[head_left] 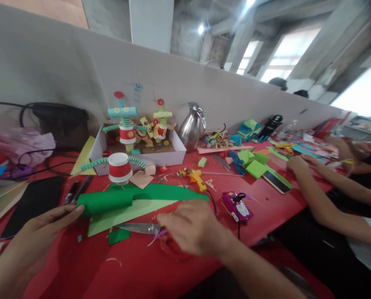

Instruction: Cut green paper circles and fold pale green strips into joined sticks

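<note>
My left hand (53,226) pinches the left end of a rolled tube of green paper (106,202) between thumb and fingers. The tube lies over a long green paper strip (163,192) and a pale green sheet (123,216). My right hand (193,228) is slightly blurred, its fingers curled over the handle end of a pair of scissors (142,228). What those fingers hold, if anything, is hidden. A small green paper scrap (119,236) lies beside the blades. Behind the tube stands a red and white paper cup (120,167) with coiled paper arms.
A white box (169,157) with paper-cup figures stands behind, next to a steel jug (191,124). A yellow glue gun (197,179), a purple power strip (237,205) and a phone (277,182) lie right. A black tablet (32,205) lies left. Another person's arms (322,199) reach in at right.
</note>
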{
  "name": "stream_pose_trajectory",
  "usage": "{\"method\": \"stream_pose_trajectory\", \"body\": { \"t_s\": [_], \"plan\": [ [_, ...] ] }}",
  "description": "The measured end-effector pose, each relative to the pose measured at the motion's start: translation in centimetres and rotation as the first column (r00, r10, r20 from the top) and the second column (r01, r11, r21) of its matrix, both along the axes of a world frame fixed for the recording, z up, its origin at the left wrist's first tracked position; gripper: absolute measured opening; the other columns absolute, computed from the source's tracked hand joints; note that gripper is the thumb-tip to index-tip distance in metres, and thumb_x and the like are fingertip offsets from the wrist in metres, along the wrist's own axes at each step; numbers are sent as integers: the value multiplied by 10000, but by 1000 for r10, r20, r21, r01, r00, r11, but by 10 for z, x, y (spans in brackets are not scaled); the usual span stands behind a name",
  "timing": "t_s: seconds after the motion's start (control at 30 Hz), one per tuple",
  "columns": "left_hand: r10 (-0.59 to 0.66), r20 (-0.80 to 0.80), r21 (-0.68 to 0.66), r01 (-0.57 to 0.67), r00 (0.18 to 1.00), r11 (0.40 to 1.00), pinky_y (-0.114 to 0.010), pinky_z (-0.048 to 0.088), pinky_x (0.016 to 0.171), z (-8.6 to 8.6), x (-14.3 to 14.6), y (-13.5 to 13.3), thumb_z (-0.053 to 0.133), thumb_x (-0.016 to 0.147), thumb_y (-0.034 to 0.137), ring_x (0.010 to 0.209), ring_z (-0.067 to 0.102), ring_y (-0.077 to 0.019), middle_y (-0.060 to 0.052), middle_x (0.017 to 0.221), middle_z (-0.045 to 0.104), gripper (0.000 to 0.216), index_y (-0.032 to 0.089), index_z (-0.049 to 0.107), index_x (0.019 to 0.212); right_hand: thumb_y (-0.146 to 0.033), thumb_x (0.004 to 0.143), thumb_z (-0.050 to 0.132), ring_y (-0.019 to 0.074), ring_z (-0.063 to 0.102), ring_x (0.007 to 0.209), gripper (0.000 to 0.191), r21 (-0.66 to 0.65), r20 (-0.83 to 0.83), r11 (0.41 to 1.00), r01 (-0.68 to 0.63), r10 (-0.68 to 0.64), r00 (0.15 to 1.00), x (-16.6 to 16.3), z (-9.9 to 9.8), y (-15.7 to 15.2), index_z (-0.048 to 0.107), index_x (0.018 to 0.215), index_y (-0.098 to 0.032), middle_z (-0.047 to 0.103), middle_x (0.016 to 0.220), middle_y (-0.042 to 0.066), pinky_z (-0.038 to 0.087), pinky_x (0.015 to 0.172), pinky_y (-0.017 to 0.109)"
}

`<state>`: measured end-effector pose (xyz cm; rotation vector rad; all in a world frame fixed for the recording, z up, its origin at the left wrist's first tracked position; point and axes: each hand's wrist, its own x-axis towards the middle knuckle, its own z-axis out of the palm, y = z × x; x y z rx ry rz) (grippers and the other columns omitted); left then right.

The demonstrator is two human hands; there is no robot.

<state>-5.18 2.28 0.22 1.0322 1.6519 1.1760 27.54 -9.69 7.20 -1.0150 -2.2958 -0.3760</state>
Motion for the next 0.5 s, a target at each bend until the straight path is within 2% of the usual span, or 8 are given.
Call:
{"method": "stream_pose_trajectory", "body": {
  "t_s": [0.07,0.1,0.17,0.2,0.27,0.33,0.43,0.5],
  "plan": [
    [33,19,20,-34,999,999,-435,515,858,0,1,-2,861,319,626,938,671,-298,27,776,761,427,343,730,610,-159,927,505,161,629,606,219,-7,10,993,122,-122,993,16,18,-3,712,980,-205,704,684,20,480,567,303],
    [67,18,5,-67,998,998,-408,510,821,1,3,-4,892,263,561,880,665,-282,23,735,747,449,321,732,607,-164,930,524,175,661,663,204,-8,-9,986,169,-169,986,22,24,-6,711,998,-208,734,756,35,508,615,313],
    [-17,21,77,15,1000,997,-350,479,768,5,10,-11,886,352,524,798,628,-234,8,729,729,416,271,745,649,-174,937,549,184,700,772,208,-42,-78,982,186,-189,979,24,28,-12,697,1062,-249,764,891,29,547,706,323],
    [-83,7,121,81,997,989,-334,461,737,6,15,-14,864,418,532,757,607,-219,-5,711,713,394,243,746,658,-176,933,569,180,705,788,208,-86,-117,982,168,-178,977,21,24,-15,688,1081,-259,765,913,23,559,723,315],
    [-130,-13,146,131,991,981,-298,436,691,5,24,-18,841,489,524,717,581,-193,-11,696,692,359,214,742,642,-174,938,570,178,708,832,216,-195,-144,977,82,-111,983,8,8,-20,676,1109,-253,762,960,28,580,768,317],
    [-173,-13,178,172,985,969,-283,422,657,2,30,-19,820,539,512,696,566,-183,-20,693,678,339,196,723,615,-191,949,549,211,694,951,240,-347,-92,938,17,-52,994,-8,-13,-25,675,1145,-249,740,1066,54,589,842,369],
    [-175,8,216,170,984,962,-271,418,664,-1,32,-22,807,578,508,714,564,-176,-21,717,667,338,190,700,614,-204,945,537,283,628,1118,295,-459,-4,886,65,-76,997,-21,-40,-28,662,1209,-247,686,1207,84,541,971,515],
    [-166,45,244,150,985,958,-268,424,680,-2,29,-24,790,612,523,726,565,-173,-14,734,663,345,193,702,665,-206,935,542,306,593,1171,335,-492,30,863,115,-115,993,-19,-50,-30,639,1253,-245,656,1258,96,511,1005,563]
  ]
}}
